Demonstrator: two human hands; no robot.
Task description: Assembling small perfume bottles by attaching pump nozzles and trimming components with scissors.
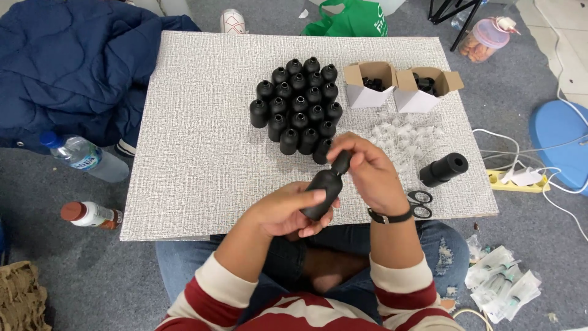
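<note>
Grey carpet is stretching around a pale, woven-textured rectangular board [202, 153] that is lying across the person's lap. Just above its near edge, the left hand [285, 211] is wrapping closed around the body of a matte black plastic bottle [323, 191], holding it tilted with the neck pointing up and to the right. The right hand [367, 171] is pinching its fingers together on the black cap [341, 162] at the bottle's neck; a dark watch strap [390, 216] is circling that wrist.

Beyond the hands, a tight cluster of upright black bottles [300, 107] is standing near the middle of the board, touching one another in rows. To its right, two small open white cardboard boxes [401, 89] are sitting side by side with dark parts inside. Between the boxes and the right hand, a scatter of small clear plastic pieces [404, 138] is lying loose. A black foam cylinder [444, 170] is lying on its side near the right edge, and black-handled scissors [420, 203] are resting just beside the right wrist.

Off the board, a dark blue quilted jacket [67, 67] is lying at the far left, with a clear water bottle [82, 156] and a brown-capped bottle [90, 214] on the carpet below it.
</note>
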